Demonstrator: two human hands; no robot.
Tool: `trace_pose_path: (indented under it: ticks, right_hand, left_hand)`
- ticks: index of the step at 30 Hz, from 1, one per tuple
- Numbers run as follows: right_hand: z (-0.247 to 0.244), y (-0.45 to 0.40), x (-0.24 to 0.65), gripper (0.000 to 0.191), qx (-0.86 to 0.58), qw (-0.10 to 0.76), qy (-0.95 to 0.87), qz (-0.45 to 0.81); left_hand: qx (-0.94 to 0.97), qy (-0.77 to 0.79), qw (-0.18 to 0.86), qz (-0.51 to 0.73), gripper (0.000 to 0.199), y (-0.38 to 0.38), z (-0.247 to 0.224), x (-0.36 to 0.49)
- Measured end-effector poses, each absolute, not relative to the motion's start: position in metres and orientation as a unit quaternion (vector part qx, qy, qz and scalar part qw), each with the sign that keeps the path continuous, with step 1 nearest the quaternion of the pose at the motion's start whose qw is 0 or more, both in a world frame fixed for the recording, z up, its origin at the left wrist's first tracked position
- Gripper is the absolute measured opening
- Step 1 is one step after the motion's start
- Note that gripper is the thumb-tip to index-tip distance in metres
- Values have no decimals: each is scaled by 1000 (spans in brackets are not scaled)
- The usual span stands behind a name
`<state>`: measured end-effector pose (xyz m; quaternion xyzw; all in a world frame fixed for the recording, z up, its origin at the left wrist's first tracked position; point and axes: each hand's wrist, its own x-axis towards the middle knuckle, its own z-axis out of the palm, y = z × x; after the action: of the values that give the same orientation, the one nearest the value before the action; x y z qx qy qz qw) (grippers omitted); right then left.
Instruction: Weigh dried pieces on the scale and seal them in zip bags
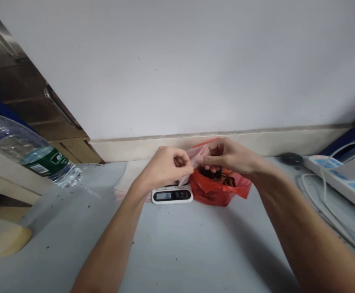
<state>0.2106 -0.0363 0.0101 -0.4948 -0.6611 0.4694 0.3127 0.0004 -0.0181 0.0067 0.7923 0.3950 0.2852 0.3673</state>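
The fingers of the left hand (168, 164) and right hand (226, 156) pinch the mouth of a small clear plastic bag (192, 159) at mid-frame, above the digital scale (171, 195) and beside the red bag (218, 188), apparently opening it, which calls for spreading the film apart.

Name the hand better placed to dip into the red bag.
Probably right: the right hand sits directly over the red bag, while the left hand is over the scale.
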Motion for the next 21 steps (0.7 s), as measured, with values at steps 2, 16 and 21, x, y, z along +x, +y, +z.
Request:
trace_pose_path:
  ticks: [2,16,21]
  right_hand:
    - [12,-38,214,37,-522,302,-657,453]
    - [9,-43,206,31,-540,265,-743,295]
    - [15,-46,227,92,-511,312,-750,282]
  left_hand:
    - [777,420,338,325,14,-16,10,-3]
    - [830,294,164,445,14,-14,4,2]
    - [691,441,347,455,38,8,-8,-12]
